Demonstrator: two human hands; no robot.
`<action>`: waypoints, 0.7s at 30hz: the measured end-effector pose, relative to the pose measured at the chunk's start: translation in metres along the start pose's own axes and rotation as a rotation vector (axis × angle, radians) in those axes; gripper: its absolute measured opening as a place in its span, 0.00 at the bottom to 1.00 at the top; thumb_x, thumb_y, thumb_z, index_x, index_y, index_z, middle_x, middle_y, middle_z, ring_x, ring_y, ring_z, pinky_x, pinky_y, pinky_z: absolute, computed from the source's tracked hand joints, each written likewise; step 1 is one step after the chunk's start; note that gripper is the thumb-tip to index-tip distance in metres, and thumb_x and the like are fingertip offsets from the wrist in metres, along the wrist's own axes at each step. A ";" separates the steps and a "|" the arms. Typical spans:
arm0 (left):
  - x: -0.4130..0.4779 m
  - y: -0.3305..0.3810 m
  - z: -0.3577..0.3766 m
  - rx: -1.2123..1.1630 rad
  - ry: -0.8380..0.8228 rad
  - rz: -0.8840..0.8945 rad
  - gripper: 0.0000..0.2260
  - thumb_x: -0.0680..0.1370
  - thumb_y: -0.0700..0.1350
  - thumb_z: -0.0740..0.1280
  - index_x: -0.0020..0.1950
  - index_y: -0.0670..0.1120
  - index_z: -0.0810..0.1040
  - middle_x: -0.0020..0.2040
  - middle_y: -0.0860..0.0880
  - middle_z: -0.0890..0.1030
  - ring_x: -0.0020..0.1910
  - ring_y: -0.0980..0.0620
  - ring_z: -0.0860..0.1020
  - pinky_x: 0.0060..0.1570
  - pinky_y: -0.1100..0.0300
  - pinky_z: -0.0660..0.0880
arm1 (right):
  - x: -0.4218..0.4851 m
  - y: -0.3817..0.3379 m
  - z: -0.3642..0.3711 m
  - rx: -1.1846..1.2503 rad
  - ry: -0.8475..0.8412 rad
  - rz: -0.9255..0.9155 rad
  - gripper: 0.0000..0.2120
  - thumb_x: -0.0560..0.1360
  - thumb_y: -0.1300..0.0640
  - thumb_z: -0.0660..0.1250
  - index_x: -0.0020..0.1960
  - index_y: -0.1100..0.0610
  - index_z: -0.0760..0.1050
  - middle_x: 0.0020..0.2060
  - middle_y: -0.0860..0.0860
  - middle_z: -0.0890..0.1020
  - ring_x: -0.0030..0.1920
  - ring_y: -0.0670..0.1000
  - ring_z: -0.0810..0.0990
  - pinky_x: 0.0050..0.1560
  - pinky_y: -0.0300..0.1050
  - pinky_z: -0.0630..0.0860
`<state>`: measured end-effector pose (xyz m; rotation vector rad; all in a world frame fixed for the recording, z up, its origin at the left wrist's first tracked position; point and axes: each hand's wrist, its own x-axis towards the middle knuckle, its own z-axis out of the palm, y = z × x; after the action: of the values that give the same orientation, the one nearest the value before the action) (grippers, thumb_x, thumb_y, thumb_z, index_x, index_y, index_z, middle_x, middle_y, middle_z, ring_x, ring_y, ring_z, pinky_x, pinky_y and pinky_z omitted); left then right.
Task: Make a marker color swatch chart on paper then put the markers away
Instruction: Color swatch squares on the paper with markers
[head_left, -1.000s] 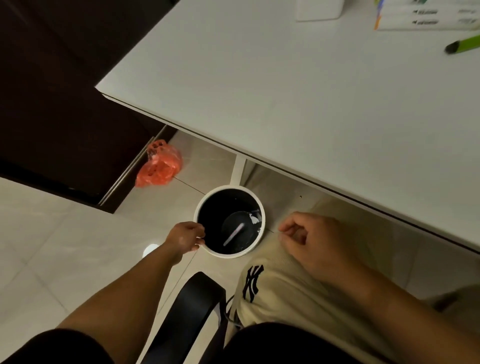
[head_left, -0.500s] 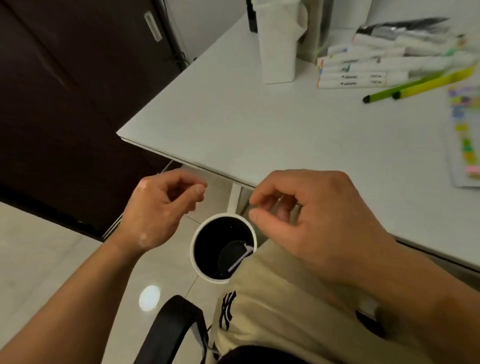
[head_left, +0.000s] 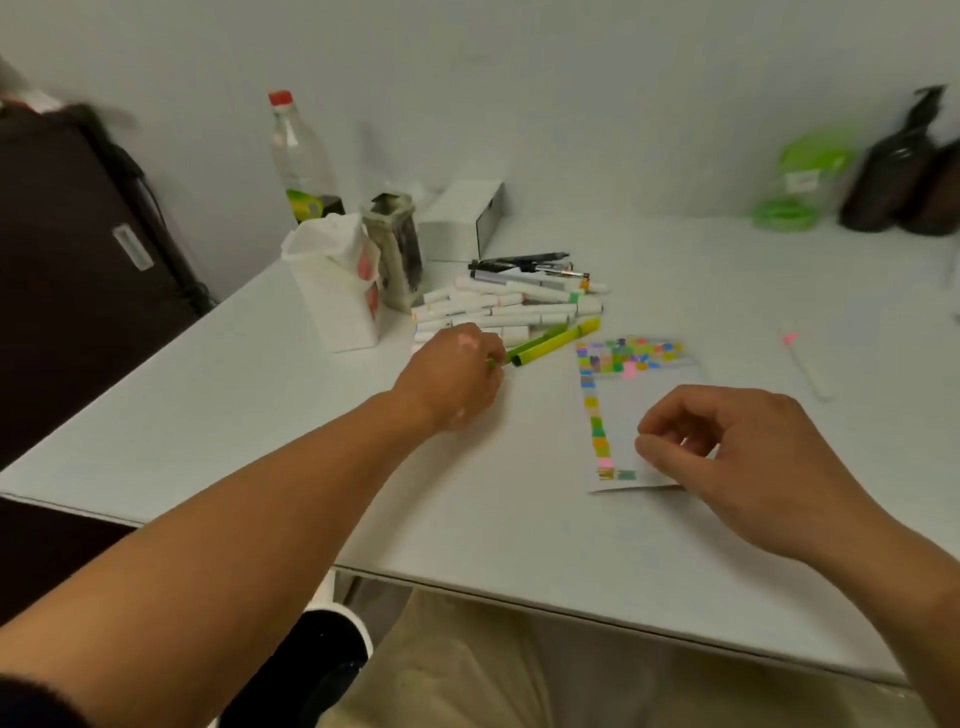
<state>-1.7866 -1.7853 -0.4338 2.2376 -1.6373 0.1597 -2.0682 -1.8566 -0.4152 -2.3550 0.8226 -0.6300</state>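
A paper swatch chart (head_left: 618, 410) with coloured patches along its top and left edges lies on the white table (head_left: 260, 415). Behind it sits a pile of white markers (head_left: 509, 306) with dark pens on top. Two green markers (head_left: 558, 340) lie side by side in front of the pile. My left hand (head_left: 452, 379) reaches over the table and its fingertips pinch the near end of one green marker. My right hand (head_left: 753, 462) hovers over the chart's lower right corner with fingers loosely curled, holding nothing I can see. A lone white marker with a pink tip (head_left: 805, 364) lies to the right.
A white tissue box (head_left: 337, 291), a jar (head_left: 395, 244), a clear bottle (head_left: 301, 156) and a white box (head_left: 462, 218) stand behind the pile. A green container (head_left: 800, 182) and dark bottles (head_left: 893, 171) stand far right. A bin (head_left: 332, 654) sits under the table edge.
My view has swung up from the bin under the table to the tabletop. My left hand has left the bin and reached to the green marker; my right hand has come up over the chart.
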 end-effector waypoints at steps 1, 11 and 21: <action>0.013 0.004 0.006 0.015 -0.023 -0.014 0.11 0.79 0.42 0.67 0.60 0.47 0.81 0.56 0.44 0.80 0.54 0.44 0.77 0.54 0.53 0.75 | -0.001 0.005 -0.004 0.006 0.008 0.018 0.05 0.72 0.48 0.75 0.39 0.41 0.81 0.38 0.33 0.82 0.40 0.40 0.81 0.38 0.35 0.71; 0.042 0.002 0.022 0.080 -0.091 -0.117 0.11 0.78 0.36 0.65 0.59 0.44 0.80 0.54 0.43 0.81 0.51 0.45 0.78 0.52 0.54 0.76 | 0.001 0.035 -0.022 0.070 0.011 0.078 0.06 0.71 0.51 0.76 0.38 0.42 0.82 0.34 0.38 0.84 0.34 0.45 0.82 0.39 0.34 0.75; 0.046 0.067 -0.001 -1.005 -0.197 -0.269 0.09 0.79 0.37 0.68 0.56 0.48 0.81 0.45 0.50 0.83 0.42 0.54 0.80 0.42 0.58 0.78 | 0.076 0.033 -0.019 0.122 0.051 0.077 0.04 0.72 0.47 0.75 0.41 0.40 0.80 0.38 0.36 0.83 0.37 0.40 0.81 0.38 0.33 0.72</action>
<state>-1.8345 -1.8442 -0.4042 1.6442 -1.0763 -0.7946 -2.0396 -1.9353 -0.4038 -2.1952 0.8677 -0.6907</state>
